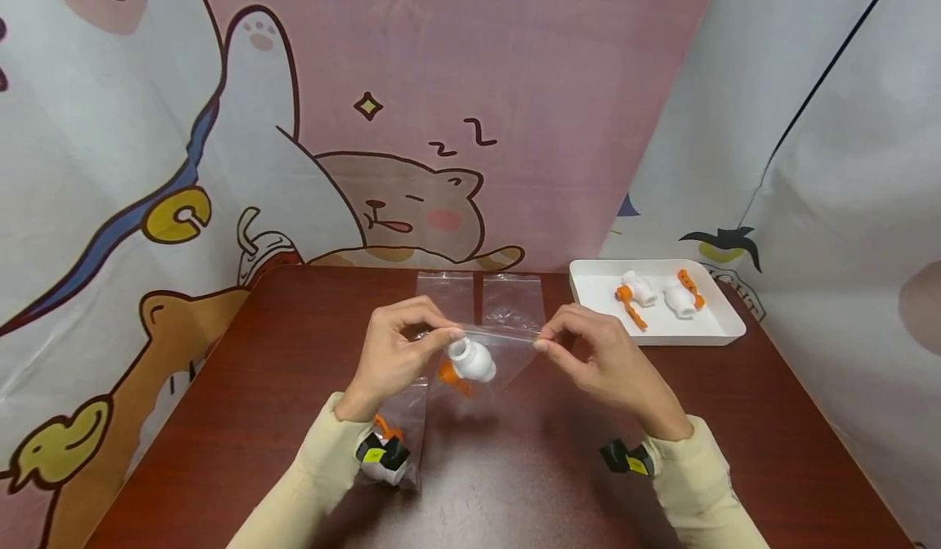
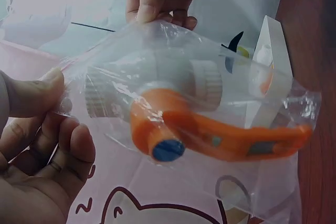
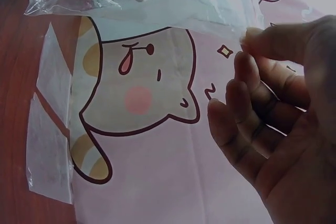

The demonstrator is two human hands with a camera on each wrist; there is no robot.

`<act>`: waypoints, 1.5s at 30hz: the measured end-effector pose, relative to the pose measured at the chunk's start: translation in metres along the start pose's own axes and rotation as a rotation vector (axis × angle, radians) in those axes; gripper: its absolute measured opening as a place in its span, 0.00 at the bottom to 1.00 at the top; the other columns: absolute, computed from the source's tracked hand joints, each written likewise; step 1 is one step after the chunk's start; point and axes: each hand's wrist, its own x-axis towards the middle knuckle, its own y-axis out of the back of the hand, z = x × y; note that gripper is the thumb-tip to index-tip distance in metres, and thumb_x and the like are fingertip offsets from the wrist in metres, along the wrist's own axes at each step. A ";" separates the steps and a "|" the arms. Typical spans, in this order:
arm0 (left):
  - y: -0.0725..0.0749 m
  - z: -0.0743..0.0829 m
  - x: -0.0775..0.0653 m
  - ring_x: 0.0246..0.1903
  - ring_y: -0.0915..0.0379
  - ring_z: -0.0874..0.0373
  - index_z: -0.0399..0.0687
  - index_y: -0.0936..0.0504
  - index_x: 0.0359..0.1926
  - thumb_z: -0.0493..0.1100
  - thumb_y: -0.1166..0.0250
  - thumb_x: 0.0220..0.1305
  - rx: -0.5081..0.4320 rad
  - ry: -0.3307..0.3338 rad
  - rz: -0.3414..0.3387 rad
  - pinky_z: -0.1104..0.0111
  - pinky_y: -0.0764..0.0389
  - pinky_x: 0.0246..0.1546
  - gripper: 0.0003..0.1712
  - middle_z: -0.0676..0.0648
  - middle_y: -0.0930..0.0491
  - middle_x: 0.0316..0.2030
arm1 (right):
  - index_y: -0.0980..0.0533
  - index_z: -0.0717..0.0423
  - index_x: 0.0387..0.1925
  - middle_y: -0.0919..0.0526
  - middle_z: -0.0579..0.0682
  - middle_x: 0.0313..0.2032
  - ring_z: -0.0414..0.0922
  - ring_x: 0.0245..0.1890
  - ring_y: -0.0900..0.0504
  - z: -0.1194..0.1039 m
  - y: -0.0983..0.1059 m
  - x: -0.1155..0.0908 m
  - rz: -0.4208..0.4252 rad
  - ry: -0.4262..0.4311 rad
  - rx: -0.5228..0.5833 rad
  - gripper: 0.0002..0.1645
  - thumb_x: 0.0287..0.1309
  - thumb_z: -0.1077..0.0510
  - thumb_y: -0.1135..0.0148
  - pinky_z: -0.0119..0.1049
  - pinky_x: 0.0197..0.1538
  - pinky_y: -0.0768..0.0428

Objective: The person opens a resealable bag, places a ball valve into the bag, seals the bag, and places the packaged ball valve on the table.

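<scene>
A transparent zip bag (image 1: 515, 359) is stretched between my two hands above the table. Inside it sits a white plastic ball valve (image 1: 474, 361) with an orange lever handle (image 2: 231, 140), nearer the left hand. My left hand (image 1: 400, 353) pinches the bag's top left corner between thumb and forefinger. At the opposite corner, my right hand (image 1: 604, 361) pinches the zip edge the same way, its other fingers curled loosely in the right wrist view. The bag's lower part hangs free, and the left wrist view shows the lever lying along the film.
A white tray (image 1: 662, 340) at the back right holds two more valves (image 1: 639, 289), also with orange handles. Two flat transparent bags (image 1: 512, 300) lie at the table's back edge. Another bagged valve (image 1: 385, 471) lies below my left wrist, partly hidden. A patterned cloth (image 1: 559, 124) hangs behind the table.
</scene>
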 end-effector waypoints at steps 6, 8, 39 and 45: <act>-0.003 0.000 0.002 0.24 0.28 0.61 0.38 0.09 0.30 0.43 0.22 0.58 -0.021 -0.001 -0.014 0.72 0.29 0.21 0.11 0.49 0.17 0.24 | 0.20 0.43 0.37 0.20 0.35 0.33 0.33 0.33 0.22 -0.001 0.000 0.004 -0.021 -0.052 0.016 0.11 0.59 0.62 0.27 0.29 0.35 0.19; -0.005 0.001 0.002 0.24 0.28 0.61 0.37 0.09 0.30 0.45 0.23 0.59 -0.022 0.013 -0.022 0.73 0.29 0.21 0.12 0.49 0.17 0.24 | 0.20 0.43 0.38 0.20 0.36 0.33 0.34 0.33 0.22 -0.003 -0.002 0.007 -0.024 -0.058 0.024 0.12 0.59 0.62 0.27 0.30 0.36 0.18; -0.026 0.011 0.004 0.28 0.22 0.61 0.51 0.10 0.29 0.37 0.24 0.59 0.048 0.008 -0.106 0.70 0.17 0.31 0.05 0.51 0.17 0.25 | 0.20 0.44 0.35 0.21 0.38 0.33 0.34 0.34 0.25 -0.026 -0.023 0.031 -0.076 0.114 0.054 0.07 0.63 0.61 0.31 0.28 0.36 0.23; -0.026 0.012 0.004 0.29 0.22 0.60 0.48 0.11 0.28 0.36 0.25 0.59 0.031 0.006 -0.104 0.69 0.17 0.31 0.05 0.49 0.17 0.26 | 0.21 0.45 0.35 0.23 0.38 0.33 0.34 0.34 0.26 -0.025 -0.020 0.028 -0.083 0.100 0.048 0.08 0.62 0.63 0.32 0.28 0.36 0.24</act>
